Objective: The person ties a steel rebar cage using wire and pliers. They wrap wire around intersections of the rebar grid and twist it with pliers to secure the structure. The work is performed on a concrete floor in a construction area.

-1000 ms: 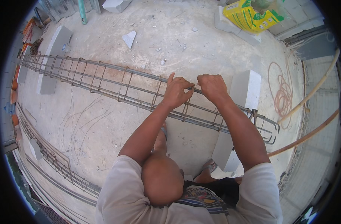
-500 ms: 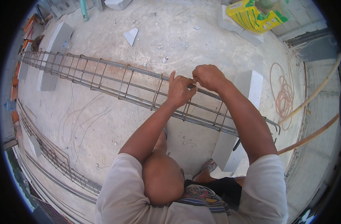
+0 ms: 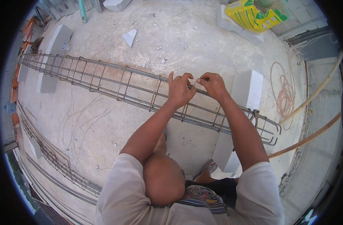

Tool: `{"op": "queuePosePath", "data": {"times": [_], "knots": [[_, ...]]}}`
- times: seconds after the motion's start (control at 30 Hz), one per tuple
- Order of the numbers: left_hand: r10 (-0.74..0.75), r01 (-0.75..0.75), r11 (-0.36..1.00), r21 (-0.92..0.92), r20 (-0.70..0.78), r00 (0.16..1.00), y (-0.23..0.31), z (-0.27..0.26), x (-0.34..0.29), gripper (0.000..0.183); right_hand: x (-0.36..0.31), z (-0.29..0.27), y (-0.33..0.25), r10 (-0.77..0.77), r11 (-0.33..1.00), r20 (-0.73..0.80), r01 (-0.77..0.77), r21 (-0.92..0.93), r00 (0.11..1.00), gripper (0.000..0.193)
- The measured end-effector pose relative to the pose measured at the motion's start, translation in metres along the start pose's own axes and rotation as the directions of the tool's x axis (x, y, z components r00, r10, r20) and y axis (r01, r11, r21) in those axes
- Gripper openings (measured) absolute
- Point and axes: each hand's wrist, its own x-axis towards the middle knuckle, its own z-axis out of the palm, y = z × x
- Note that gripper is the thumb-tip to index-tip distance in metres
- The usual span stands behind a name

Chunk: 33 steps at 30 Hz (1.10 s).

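Observation:
A long rebar cage, square stirrups on lengthwise bars, runs from the far left to the right in front of me. My left hand is at its far upper bar, with thumb and fingers pinched around a short tie wire and one finger raised. Just to the right, my right hand is closed in a pinch at the other side of that wire, above the same bar. Its fingertips partly hide the wire. Pincers with dark handles hang on the cage's right end, beyond my right forearm.
White blocks hold up the cage near its right end, and another block does so at left. A second cage lies lower left. Coiled hose lies at right. A yellow bag sits far right. Loose wires lie on the concrete.
My right hand has lowered and turned, its fingers now extended into a pinch instead of curled like a fist. My right forearm has shifted left, uncovering the pincers. The left hand has hardly moved.

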Motion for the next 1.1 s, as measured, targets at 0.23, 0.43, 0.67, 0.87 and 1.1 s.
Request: {"op": "queuePosePath", "data": {"times": [0.23, 0.43, 0.67, 0.87, 1.1], "knots": [[0.003, -0.003, 1.0, 0.007, -0.004, 1.0, -0.003, -0.001, -0.001, 0.035, -0.031, 0.001, -0.009, -0.298, 0.826, 0.049, 0.283, -0.488, 0.953, 0.019], [0.007, -0.008, 1.0, 0.011, 0.019, 1.0, 0.0, 0.0, 0.0, 0.034, -0.043, 0.002, -0.015, -0.315, 0.744, 0.143, 0.337, -0.577, 0.938, 0.024], [0.009, -0.011, 0.999, 0.037, 0.05, 0.999, -0.006, -0.005, -0.002, 0.026, -0.109, -0.076, 0.01, 0.116, 0.798, -0.326, -0.284, -0.532, 0.938, 0.069], [0.055, -0.064, 0.991, 0.116, 0.08, 0.995, -0.004, -0.004, -0.006, 0.027, -0.224, -0.076, 0.092, 0.511, 0.611, -0.362, -0.626, -0.485, 0.78, 0.098], [0.153, -0.154, 0.984, 0.092, 0.019, 0.988, -0.007, -0.002, -0.008, 0.027, -0.24, -0.073, 0.148, 0.431, 0.758, -0.41, -0.569, -0.318, 0.804, 0.097]]}}
